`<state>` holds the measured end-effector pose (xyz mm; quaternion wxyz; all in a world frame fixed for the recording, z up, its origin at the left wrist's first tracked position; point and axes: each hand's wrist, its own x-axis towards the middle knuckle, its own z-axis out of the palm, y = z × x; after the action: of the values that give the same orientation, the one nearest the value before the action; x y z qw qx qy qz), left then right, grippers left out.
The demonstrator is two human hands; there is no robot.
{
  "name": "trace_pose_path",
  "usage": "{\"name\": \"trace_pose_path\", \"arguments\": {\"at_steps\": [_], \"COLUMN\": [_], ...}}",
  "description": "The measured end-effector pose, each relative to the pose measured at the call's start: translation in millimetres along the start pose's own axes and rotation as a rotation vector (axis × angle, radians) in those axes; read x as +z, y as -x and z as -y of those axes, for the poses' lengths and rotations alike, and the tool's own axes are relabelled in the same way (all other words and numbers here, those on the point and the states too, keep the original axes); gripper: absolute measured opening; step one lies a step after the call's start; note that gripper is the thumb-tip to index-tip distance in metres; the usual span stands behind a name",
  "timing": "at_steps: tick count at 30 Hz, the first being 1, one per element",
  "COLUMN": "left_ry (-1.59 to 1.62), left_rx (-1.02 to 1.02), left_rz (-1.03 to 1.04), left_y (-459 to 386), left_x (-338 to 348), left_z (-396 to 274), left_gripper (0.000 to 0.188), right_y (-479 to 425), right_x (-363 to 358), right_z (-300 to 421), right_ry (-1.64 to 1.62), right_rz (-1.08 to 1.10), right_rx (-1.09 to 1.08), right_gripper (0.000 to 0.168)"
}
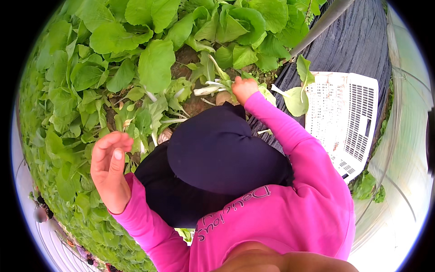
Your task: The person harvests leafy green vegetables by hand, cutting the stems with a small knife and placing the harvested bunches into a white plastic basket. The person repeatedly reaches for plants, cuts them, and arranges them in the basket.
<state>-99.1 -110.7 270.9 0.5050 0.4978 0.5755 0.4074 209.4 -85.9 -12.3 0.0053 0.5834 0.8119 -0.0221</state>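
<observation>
My right hand [245, 89] is closed low over the soil, around pale leafy stalks [210, 89]. Their white ends stick out to its left, and a yellowish leaf [267, 94] shows on its other side. My left hand [111, 166] is raised beside my knee with its fingers curled and thumb apart, holding nothing. Below and beyond it grow broad-leaved greens [156, 66]. Cut or fallen leaves [171, 119] with white stalks lie between the plants and my knees.
A white perforated plastic crate [362, 112] rests on black ground-cover fabric [343, 40] at the right. Loose leaves [295, 98] lie against its near side. A grey pole [321, 27] slants across the fabric. Plastic sheeting [407, 102] borders the right; people appear small at lower left.
</observation>
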Motion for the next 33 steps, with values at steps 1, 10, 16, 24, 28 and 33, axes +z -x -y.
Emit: {"name": "trace_pose_path", "arguments": {"at_steps": [1, 10, 16, 24, 28, 33], "left_ry": [-0.041, -0.295, -0.432, -0.565, -0.572, -0.589], "left_rx": [-0.012, -0.042, 0.040, 0.082, 0.077, 0.092], "left_rz": [-0.006, 0.049, 0.202, 0.202, 0.176, 0.191], "left_y": [0, 5, -2, -8, -6, -11], "left_x": [3, 28, 44, 46, 41, 44], "left_z": [1, 4, 14, 18, 24, 25], "left_gripper": [0.025, 0.028, 0.028, 0.027, 0.027, 0.027], "right_y": [9, 18, -21, 7, 14, 4], "right_x": [0, 12, 35, 81, 34, 37], "right_z": [-13, -31, 15, -37, -35, -51], "right_ry": [0.022, -0.144, -0.327, -0.327, -0.012, -0.459], "right_rz": [-0.029, 0.263, 0.376, 0.726, 0.689, 0.108], "right_rx": [-0.008, 0.190, 0.228, 0.499, 0.364, 0.574], "right_gripper": [0.006, 0.013, 0.027, 0.051, 0.062, 0.046]}}
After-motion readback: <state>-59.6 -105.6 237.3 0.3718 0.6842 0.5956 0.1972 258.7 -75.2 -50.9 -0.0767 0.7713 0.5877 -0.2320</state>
